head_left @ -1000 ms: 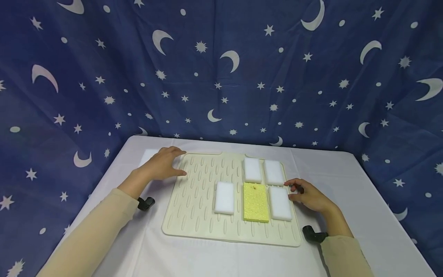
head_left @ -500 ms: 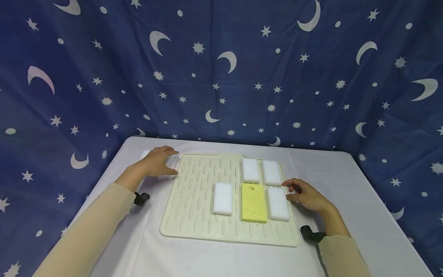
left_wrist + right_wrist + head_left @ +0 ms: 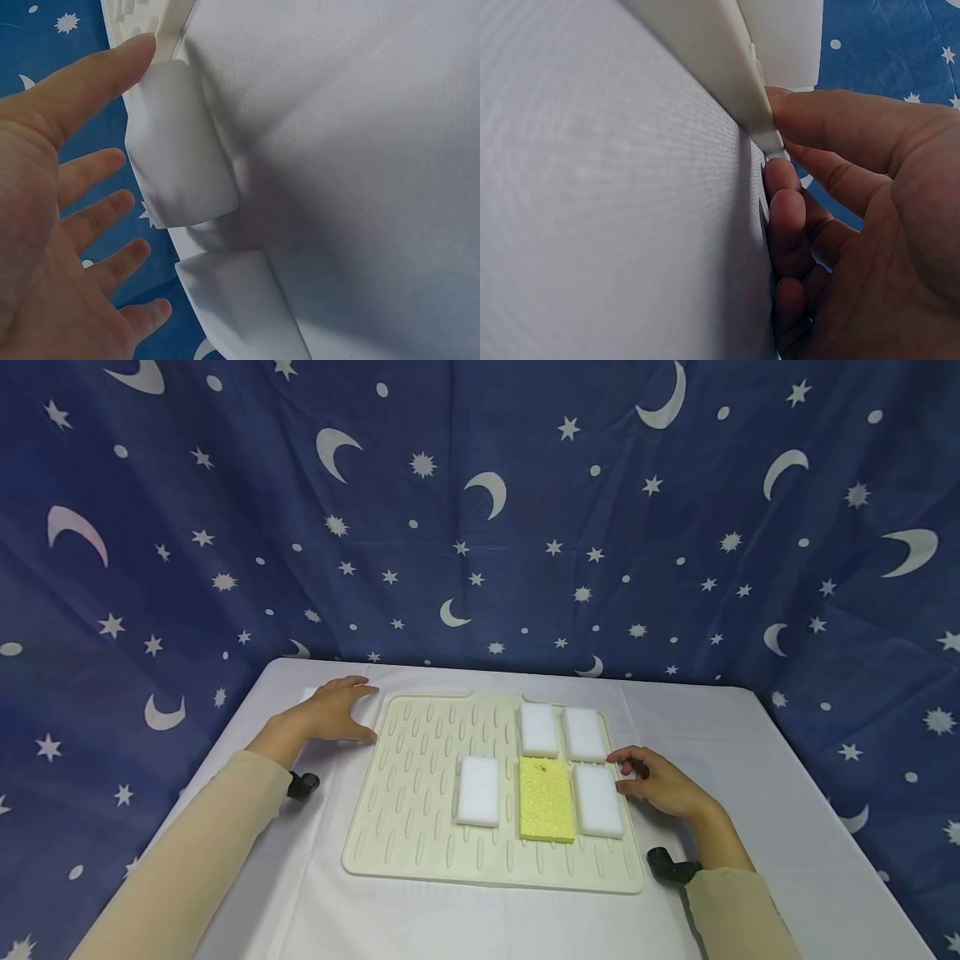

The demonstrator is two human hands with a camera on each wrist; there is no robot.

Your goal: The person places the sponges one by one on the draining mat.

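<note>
My left hand (image 3: 330, 712) hovers just off the mat's left edge, thumb and fingers spread, with nothing in its grasp. Beside it, in the left wrist view, lie two white sponges (image 3: 180, 150) on the cloth; the head view mostly hides them behind this hand. A cream ridged drying mat (image 3: 405, 839) lies flat, bearing several white sponges (image 3: 477, 791) and one yellow sponge (image 3: 546, 802). My right hand (image 3: 663, 783) rests at the mat's right edge next to the nearest white sponge (image 3: 598, 802). Its thumb touches the mat's rim in the right wrist view, other fingers loosely bent against the cloth.
A white cloth covers the table (image 3: 420, 922). Behind and at both sides hangs a dark blue curtain (image 3: 525, 510) with moons and stars. Black wrist cameras (image 3: 672, 866) sit under both wrists, close above the cloth.
My left hand has drawn leftward from over the mat's left edge toward the white sponges beside it. The right hand stays in place at the right edge. The head view has shifted slightly.
</note>
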